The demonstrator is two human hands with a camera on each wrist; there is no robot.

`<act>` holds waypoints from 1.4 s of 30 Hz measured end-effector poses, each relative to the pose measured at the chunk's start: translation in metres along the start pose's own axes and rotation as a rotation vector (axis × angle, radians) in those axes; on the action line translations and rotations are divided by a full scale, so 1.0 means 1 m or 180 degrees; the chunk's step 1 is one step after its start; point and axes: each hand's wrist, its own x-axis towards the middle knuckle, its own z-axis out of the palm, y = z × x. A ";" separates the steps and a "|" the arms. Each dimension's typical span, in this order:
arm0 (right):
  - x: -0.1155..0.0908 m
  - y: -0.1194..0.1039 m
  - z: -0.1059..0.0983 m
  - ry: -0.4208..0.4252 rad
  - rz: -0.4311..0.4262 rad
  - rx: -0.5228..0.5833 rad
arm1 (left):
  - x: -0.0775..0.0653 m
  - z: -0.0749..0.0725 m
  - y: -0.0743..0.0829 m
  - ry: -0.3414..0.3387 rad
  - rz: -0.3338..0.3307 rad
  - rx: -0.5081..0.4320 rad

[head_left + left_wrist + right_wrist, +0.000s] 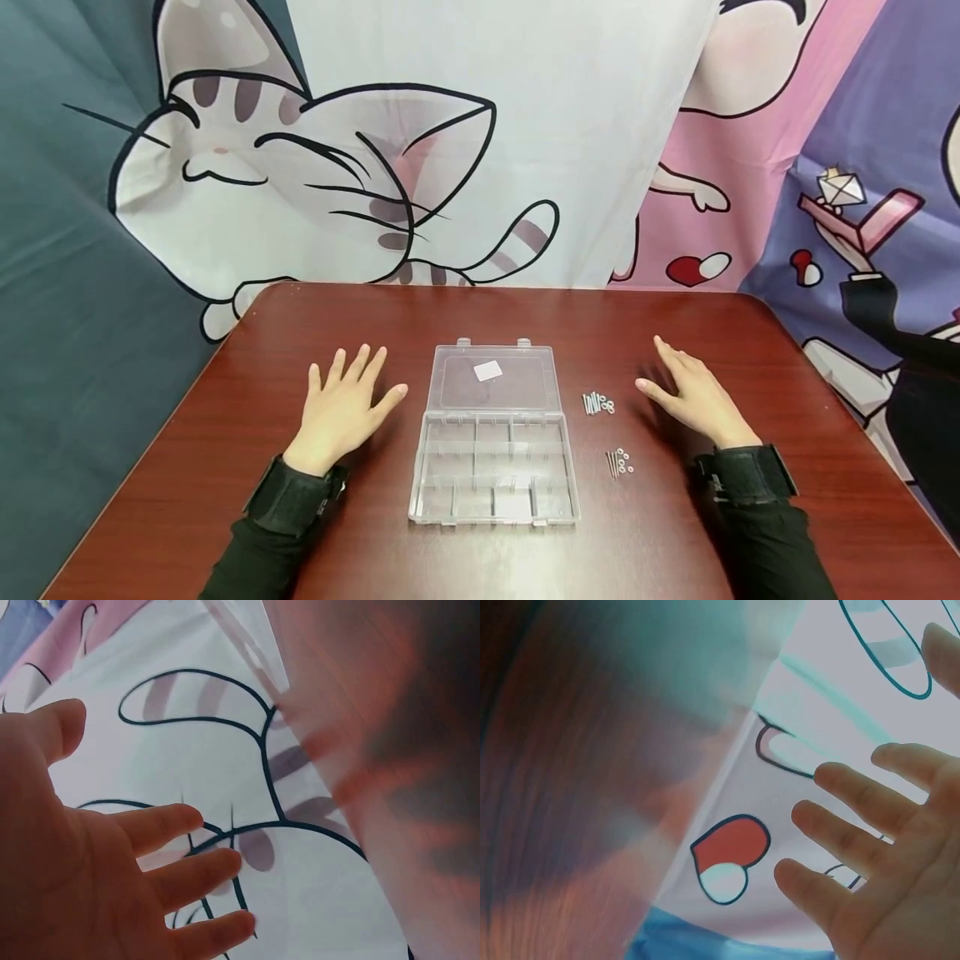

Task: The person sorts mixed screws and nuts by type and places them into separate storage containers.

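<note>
- Behind everything we see a printed cloth (600, 150) with a cat and hearts on it, hanging along the far side of the table.
- We have the red-brown table (637, 550) below it, bearing the box and the loose pieces.
- The clear plastic box (474, 475) lies near the middle of the table, between the hands. Its lid (517, 387) is folded back toward the far side, so we count the unlatching and opening as done.
- Our left hand (341, 417) is left of the box, fingers straight and spread apart, gripping nothing; we cannot tell if it touches the table.
- Our right hand (697, 402) is right of the loose pieces, fingers extended, thumb apart, likewise holding nothing. It seems raised, with a shadow beside it.
- The thicker bolts (591, 404) lie right of the box, small rings (608, 407) beside them; we cannot tell nuts from washers.
- The thinner screws (612, 464) lie nearer us, with tiny rings (626, 457) just right of them.
- Both groups lie outside the box and in neither hand, so we judge all handling of them is left to do.
</note>
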 end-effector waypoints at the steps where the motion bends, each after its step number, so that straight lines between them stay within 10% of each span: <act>1: 0.001 -0.002 0.000 -0.0012 -0.0006 0.0006 | -0.002 0.000 0.002 -0.0008 -0.0011 -0.0010; 19: 0.007 -0.038 0.024 -0.0109 -0.0427 -0.0046 | -0.047 -0.002 0.050 -0.0265 -0.0396 -0.0232; 29: 0.009 -0.042 0.033 -0.0118 -0.0659 -0.0042 | -0.061 -0.002 0.062 -0.0825 -0.0144 -0.0130; 42: 0.011 -0.044 0.039 -0.0319 -0.0848 -0.0194 | -0.074 0.009 0.066 -0.0896 0.0139 -0.0123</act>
